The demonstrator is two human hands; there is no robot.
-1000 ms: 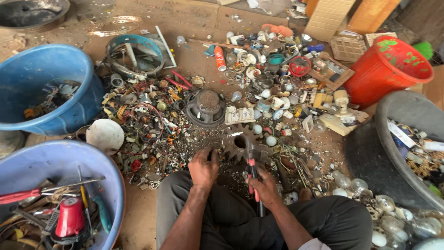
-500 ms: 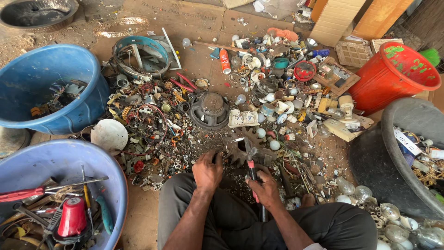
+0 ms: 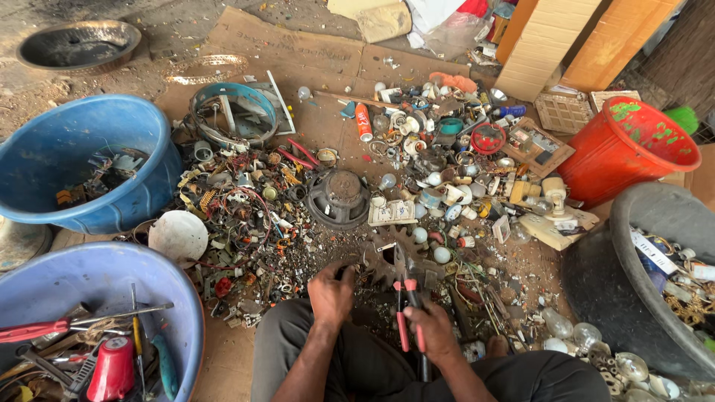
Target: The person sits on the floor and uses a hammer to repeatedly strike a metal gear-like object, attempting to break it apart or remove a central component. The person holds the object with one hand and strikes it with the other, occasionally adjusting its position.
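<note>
My right hand [image 3: 430,330] grips red-handled pliers [image 3: 406,298], jaws pointing away from me toward a dark toothed metal disc [image 3: 387,260] on the ground. My left hand [image 3: 331,294] is closed over small dark scrap just left of the pliers; what it holds is hidden by the fingers. Both hands work above my knees at the near edge of a wide pile of electrical scrap [image 3: 253,216]: wires, bulbs, sockets, small metal parts.
Two blue tubs stand left, one far [image 3: 45,152], one near [image 3: 82,272] with tools and a red can. A round speaker [image 3: 341,197] lies mid-pile. A red bucket [image 3: 622,152] and a dark basin [image 3: 607,298] with bulbs stand right. Cardboard covers the ground.
The view has tilted slightly. My left hand has closed down tighter onto the scrap beside the pliers; my right hand keeps its grip on the pliers in about the same place.
</note>
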